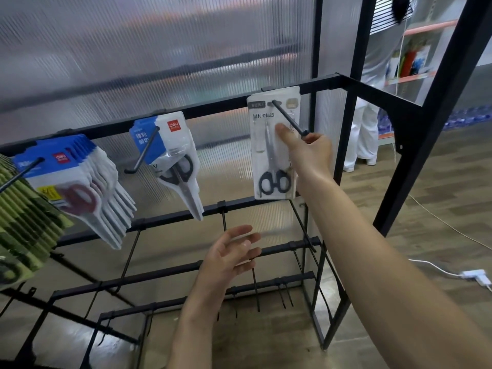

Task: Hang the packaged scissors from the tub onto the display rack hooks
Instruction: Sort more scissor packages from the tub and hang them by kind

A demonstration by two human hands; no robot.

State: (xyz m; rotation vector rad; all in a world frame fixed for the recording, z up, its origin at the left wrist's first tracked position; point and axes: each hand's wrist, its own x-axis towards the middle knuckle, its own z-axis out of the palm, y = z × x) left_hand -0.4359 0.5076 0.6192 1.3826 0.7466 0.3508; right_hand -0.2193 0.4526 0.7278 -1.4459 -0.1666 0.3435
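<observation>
White-carded pack of black-handled scissors (274,147) hangs on a black hook (288,117) — right hand (308,150) thumb presses it; left hand (231,251) below, spread, empty.

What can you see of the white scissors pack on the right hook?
The white pack is a flat card with a clear plastic front, holding scissors with black handles at the bottom and blades pointing up. Dark print and two small labels sit near its top. It hangs upright from the right hook, pushed back near the rack's top bar, with more packs seemingly behind it. The right hand presses a thumb on its front, fingers by the hook's tip. The left hand is below, apart from it.
</observation>
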